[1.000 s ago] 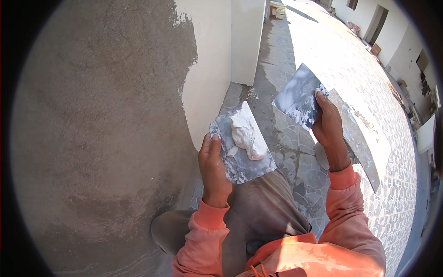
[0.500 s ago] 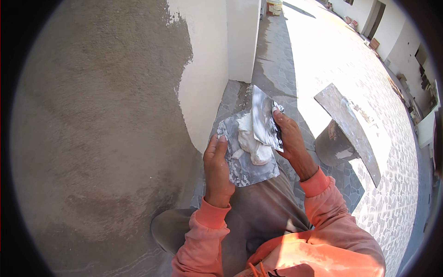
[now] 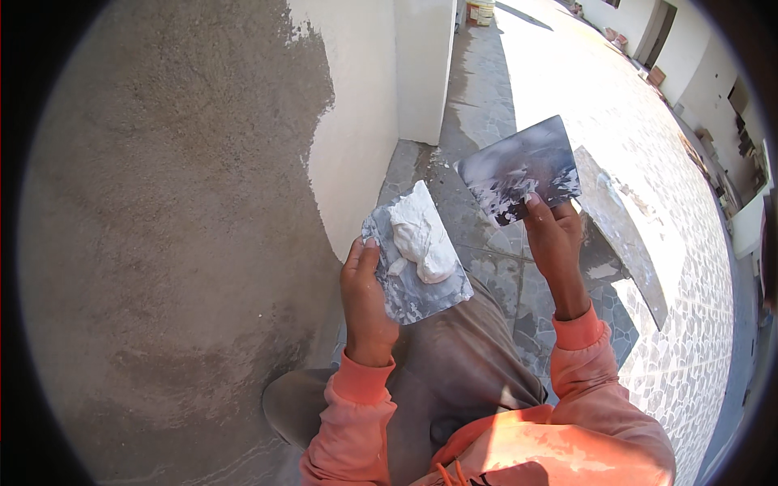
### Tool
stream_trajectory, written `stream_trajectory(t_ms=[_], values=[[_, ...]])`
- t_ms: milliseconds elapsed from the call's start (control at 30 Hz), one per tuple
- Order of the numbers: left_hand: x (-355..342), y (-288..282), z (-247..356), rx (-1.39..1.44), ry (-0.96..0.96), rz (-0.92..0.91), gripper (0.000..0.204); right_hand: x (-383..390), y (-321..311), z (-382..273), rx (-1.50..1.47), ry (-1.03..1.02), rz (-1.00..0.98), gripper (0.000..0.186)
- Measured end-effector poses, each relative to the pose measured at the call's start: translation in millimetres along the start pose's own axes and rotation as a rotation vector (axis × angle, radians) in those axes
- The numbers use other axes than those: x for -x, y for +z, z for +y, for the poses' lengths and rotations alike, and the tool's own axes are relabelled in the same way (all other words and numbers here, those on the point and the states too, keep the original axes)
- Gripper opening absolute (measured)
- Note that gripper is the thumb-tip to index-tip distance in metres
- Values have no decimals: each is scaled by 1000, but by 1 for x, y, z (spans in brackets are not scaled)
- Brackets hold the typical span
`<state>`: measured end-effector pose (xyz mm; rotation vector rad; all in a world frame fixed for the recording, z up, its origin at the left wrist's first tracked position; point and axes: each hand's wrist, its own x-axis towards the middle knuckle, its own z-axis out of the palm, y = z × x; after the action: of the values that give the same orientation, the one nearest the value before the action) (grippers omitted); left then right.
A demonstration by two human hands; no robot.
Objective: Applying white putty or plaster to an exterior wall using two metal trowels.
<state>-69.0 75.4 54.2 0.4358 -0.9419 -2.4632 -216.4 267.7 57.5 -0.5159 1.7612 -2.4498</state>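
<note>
Blade [image 3: 523,162] now rightward, bucket label [image 3: 480,14] unclear

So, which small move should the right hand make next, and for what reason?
Probably the right hand should bring its blade to the white paste and scoop some: the blade, held apart from it, shows only smears, while the left hand holds a thick lump on the grey plate, and much of the wall shows uncoated.

Faded orange sweatshirt [image 3: 600,449], ribbed cuffs [image 3: 362,380], orange drawstrings [image 3: 462,473]; grey-brown trousers [image 3: 474,348]
</note>
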Motion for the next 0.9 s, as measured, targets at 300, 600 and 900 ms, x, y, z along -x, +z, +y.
stream_trajectory(t_ms=[300,600,900], values=[[-11,-15,-9,145,-121,-28,33,33,40,-30,525,-888,-636,43],[-5,-9,0,45,-33,-25,26,37,34,-1,731,-922,-735,35],[5,17,14,-19,47,-43,24,21,-15,36,1008,-790,-742,48]])
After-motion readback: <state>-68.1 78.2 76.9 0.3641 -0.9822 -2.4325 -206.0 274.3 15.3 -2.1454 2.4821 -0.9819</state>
